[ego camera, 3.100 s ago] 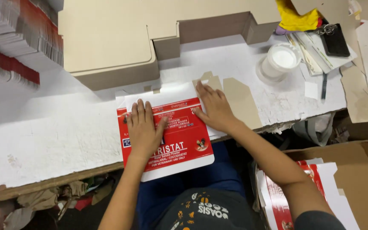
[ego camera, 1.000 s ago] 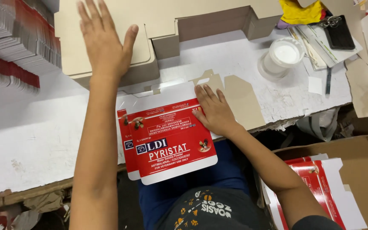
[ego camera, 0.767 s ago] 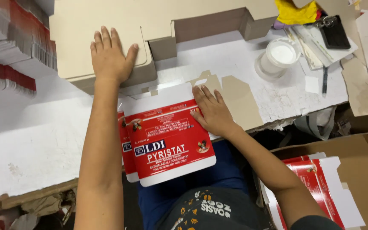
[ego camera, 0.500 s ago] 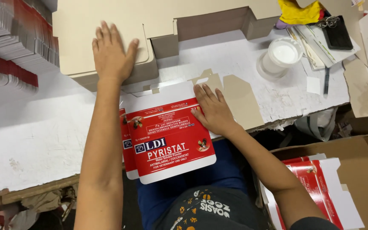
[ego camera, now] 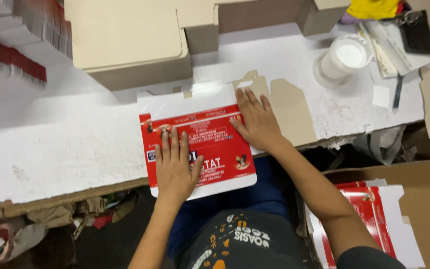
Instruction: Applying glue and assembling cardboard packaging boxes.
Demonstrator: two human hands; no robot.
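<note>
Head view: both hands, left hand (ego camera: 175, 167) and right hand (ego camera: 257, 122), press flat, grip wide, on the red carton blank (ego camera: 215, 144).

Carton blank (ego camera: 210, 144) on table (ego camera: 55, 149), cup (ego camera: 342, 60) right, perhaps glue

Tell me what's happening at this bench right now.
A person presses both hands flat on a flattened red and white carton lying at the front edge of a white worktable. The left hand lies on the carton's lower left part, the right hand on its right edge. A stack of plain cardboard sheets sits behind it, a white cup to the right, and more red cartons in a box beside the person.
</note>
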